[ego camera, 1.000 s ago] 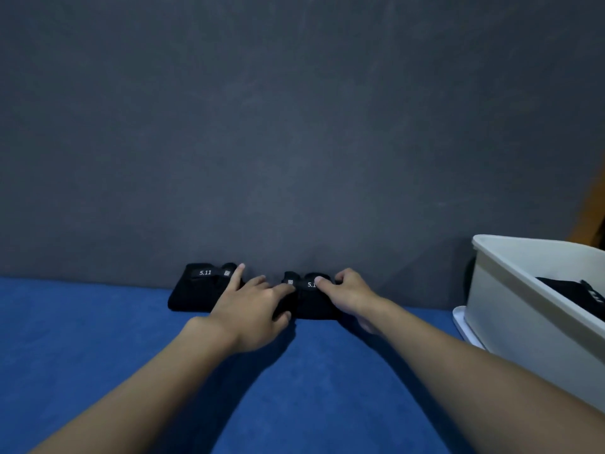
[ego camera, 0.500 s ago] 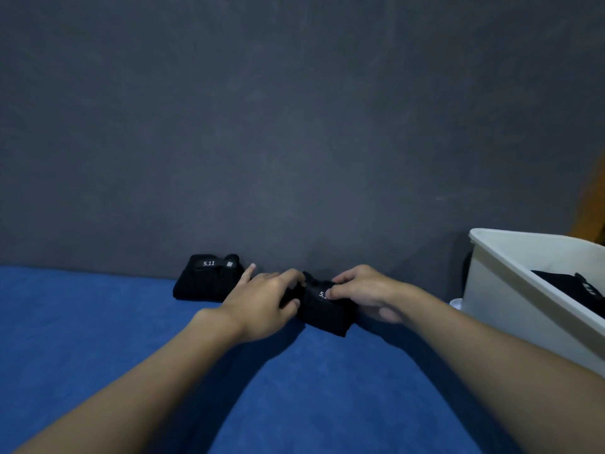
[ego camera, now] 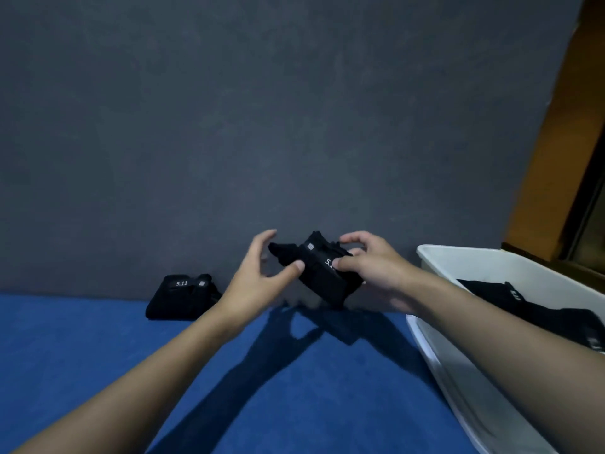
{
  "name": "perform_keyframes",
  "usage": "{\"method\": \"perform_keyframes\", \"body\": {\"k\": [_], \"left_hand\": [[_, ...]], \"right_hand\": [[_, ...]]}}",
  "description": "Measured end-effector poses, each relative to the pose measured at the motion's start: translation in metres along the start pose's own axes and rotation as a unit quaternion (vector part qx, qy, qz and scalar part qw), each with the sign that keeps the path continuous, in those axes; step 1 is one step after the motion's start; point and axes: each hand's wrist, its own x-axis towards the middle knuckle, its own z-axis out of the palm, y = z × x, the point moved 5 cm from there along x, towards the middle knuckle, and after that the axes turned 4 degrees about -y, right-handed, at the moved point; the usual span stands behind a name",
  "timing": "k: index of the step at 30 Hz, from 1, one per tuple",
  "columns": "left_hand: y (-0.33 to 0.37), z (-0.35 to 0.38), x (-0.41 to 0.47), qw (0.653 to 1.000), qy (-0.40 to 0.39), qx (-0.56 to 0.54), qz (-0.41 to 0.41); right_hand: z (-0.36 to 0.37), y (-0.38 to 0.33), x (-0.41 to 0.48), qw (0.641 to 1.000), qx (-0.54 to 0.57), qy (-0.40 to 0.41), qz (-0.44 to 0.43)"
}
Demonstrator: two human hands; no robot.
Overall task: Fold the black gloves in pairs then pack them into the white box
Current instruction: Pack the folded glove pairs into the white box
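Two bare hands meet above the blue felt-covered tabletop. The right hand pinches a folded bundle of black fabric gloves between its thumb and curled fingers, holding it clear of the tabletop and tilted, with the near end lower. A small white label and part of a white "5.11" mark show on the bundle's upper face. The left hand is largely open. Its thumb touches the bundle's left edge, while its fingers are spread and gently curved, apart from the fabric. Shadows of both forearms and the bundle fall on the tabletop below the hands.

A second folded bundle of black gloves, also marked "5.11" in white, lies on the tabletop to the left of the left hand, just beside its wrist. It rests at the foot of the dark grey backdrop panel, which stands behind both hands.

The white rectangular plastic box stands to the right of the right hand, and the right forearm crosses in front of its left wall. Inside the box lie more black gloves with white lettering, partly hidden by that forearm. An orange-brown vertical board rises beyond the box, to the far right of the hands.
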Motion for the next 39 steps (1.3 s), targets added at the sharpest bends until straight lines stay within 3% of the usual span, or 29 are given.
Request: {"method": "perform_keyframes", "body": {"k": [3,9,20,23,29,34,39], "left_hand": [[0.026,0.018,-0.004,0.980,0.009,-0.198,-0.008],[0.074,0.049,-0.005,0.965,0.017,-0.261,0.023],[0.137,0.135,0.025,0.983,-0.065,-0.170,0.034],[0.138,0.155,0.029,0.983,-0.086,-0.158,0.028],[0.112,0.178,0.030,0.985,-0.166,0.034,0.039],[0.084,0.196,0.027,0.958,-0.266,0.103,0.030],[0.073,0.194,0.030,0.956,-0.257,0.137,0.029]], "right_hand": [[-0.008,-0.016,-0.020,0.999,0.021,-0.034,-0.016],[-0.035,-0.032,-0.056,0.997,0.019,-0.066,-0.047],[-0.127,-0.056,-0.100,0.993,-0.041,0.031,-0.102],[-0.158,-0.050,-0.106,0.992,-0.027,0.083,-0.089],[-0.210,-0.019,-0.105,0.986,-0.004,0.167,-0.001],[-0.210,0.000,-0.092,0.985,-0.038,0.159,0.054],[-0.204,0.010,-0.077,0.987,-0.050,0.133,0.077]]}}
